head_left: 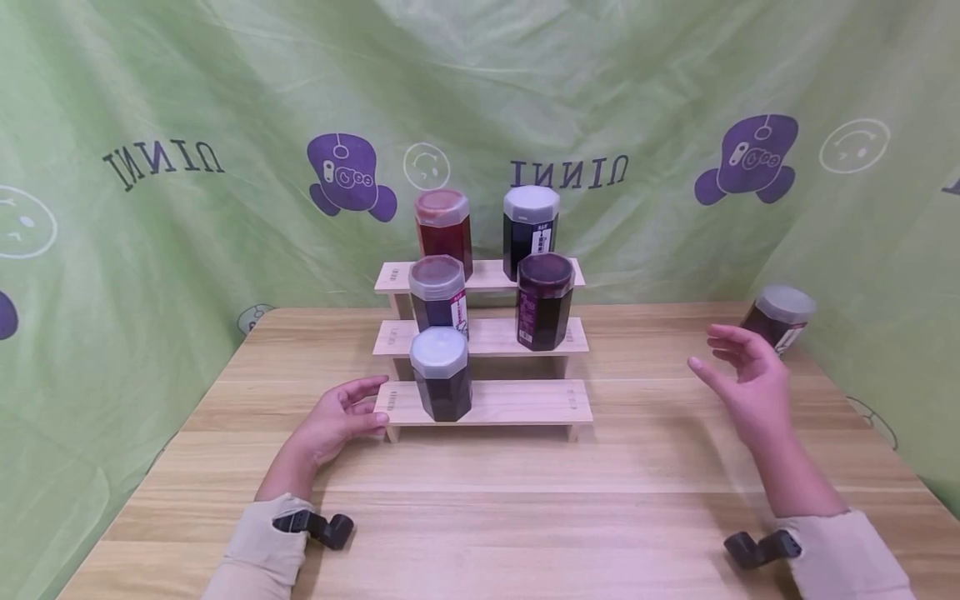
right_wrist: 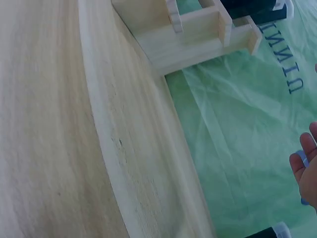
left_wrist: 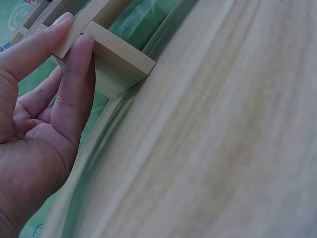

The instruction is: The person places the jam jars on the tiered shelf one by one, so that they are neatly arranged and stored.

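Observation:
A three-step wooden display stand [head_left: 517,402] is in the middle of the head view, bearing several lidded octagonal jars. My left hand [head_left: 341,419] pinches the left end of its lowest step between thumb and fingers; in the left wrist view the thumb [left_wrist: 37,47] lies along the board's edge. On that step, toward the left, is a dark jar with a whitish lid [head_left: 442,383]. Off to the right, my right hand [head_left: 753,387] is held with thumb and fingers apart and nothing between them. Just behind it is another dark jar [head_left: 780,312], tilted in view and partly hidden by the fingers.
The middle step carries a purple-lidded jar [head_left: 437,292] and a dark purple jar [head_left: 545,304]. Up on the top step are a red jar [head_left: 444,229] and a white-lidded dark jar [head_left: 531,221]. Green printed cloth [head_left: 465,100] hangs around the wooden table [head_left: 480,517].

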Demonstrator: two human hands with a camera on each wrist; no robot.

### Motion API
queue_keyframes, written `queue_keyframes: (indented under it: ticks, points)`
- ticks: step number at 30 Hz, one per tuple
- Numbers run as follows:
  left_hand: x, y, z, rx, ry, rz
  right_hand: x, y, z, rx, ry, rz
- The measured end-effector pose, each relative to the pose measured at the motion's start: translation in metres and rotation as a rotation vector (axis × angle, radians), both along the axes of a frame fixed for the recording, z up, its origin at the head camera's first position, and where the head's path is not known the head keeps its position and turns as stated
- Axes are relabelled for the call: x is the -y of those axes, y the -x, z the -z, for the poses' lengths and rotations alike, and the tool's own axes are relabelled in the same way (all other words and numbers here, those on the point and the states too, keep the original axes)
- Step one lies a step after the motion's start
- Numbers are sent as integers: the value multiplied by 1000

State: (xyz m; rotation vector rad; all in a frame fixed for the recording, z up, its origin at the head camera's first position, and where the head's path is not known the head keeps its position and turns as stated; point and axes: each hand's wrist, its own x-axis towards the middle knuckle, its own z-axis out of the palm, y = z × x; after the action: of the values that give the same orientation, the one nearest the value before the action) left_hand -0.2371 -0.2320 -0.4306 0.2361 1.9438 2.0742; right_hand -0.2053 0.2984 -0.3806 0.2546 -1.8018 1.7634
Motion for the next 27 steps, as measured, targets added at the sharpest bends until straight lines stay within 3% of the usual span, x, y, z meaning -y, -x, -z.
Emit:
queue_keyframes:
  ticks: [4, 13, 19, 27]
  points:
    - [1, 0, 0, -1, 3, -3, -7, 3, 0, 33, 22, 58]
    - [1, 0, 0, -4, 3, 3, -22, 8, -1, 118, -43, 154]
    - [0, 0, -1, -1, 2, 2, -32, 12, 0, 158, 48, 171]
    - [0, 0, 1, -2, 0, 0, -45, 16, -2, 300, 86, 294]
